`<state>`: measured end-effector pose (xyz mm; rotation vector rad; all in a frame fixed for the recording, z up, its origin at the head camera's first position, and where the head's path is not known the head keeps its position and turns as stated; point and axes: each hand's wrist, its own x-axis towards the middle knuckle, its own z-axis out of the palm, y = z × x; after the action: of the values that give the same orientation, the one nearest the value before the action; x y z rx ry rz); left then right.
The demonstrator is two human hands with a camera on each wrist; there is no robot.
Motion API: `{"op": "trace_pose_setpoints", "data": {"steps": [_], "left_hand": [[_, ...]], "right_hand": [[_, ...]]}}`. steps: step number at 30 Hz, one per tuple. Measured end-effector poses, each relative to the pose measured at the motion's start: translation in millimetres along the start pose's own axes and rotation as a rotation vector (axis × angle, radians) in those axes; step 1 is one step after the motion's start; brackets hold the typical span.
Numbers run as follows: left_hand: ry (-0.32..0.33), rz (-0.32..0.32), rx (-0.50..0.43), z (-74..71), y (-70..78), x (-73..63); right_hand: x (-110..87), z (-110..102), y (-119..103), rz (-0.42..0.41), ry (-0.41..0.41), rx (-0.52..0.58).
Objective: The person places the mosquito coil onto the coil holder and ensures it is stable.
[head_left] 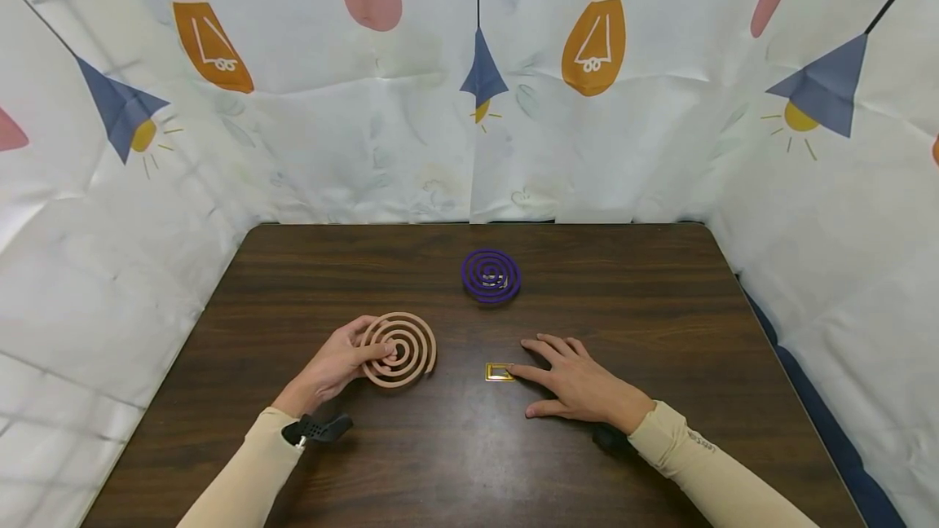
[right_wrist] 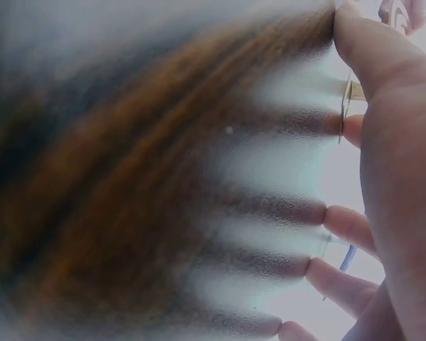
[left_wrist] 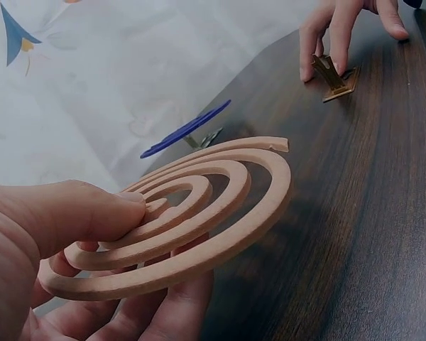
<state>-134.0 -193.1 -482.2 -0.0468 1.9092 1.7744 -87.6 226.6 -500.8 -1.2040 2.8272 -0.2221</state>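
My left hand (head_left: 339, 363) holds a tan mosquito coil (left_wrist: 220, 253), its thumb on top near the centre and the other fingers beneath. The coil is raised off the table and tilted. My right hand (head_left: 583, 385) is spread low over the tabletop, with a fingertip touching the small gold metal coil stand (head_left: 499, 379). In the left wrist view, the stand's bent prong rises from its flat base. Farther back, a purple mosquito coil (head_left: 490, 272) sits raised on a similar stand, which shows between its rings.
The dark wood-grain table (head_left: 352, 267) has rounded far corners. A white curtain (head_left: 308, 153) printed with lamps and bulbs closes off the back and both sides. Dark blue material (head_left: 822, 414) shows beyond the right edge.
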Motion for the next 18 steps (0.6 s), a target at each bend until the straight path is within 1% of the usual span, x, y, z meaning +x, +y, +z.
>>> {"op": "trace_pose_setpoints", "data": {"steps": [9, 18], "left_hand": [[0.007, 0.003, -0.012, 6.6, 0.2, 4.2], [-0.008, 0.014, -0.018, 13.6, 2.0, 7.0]], "right_hand": [[-0.2, -0.9, -0.2, -0.008, 0.004, -0.004], [-0.2, -1.4, -0.5, -0.008, 0.008, -0.005]]}}
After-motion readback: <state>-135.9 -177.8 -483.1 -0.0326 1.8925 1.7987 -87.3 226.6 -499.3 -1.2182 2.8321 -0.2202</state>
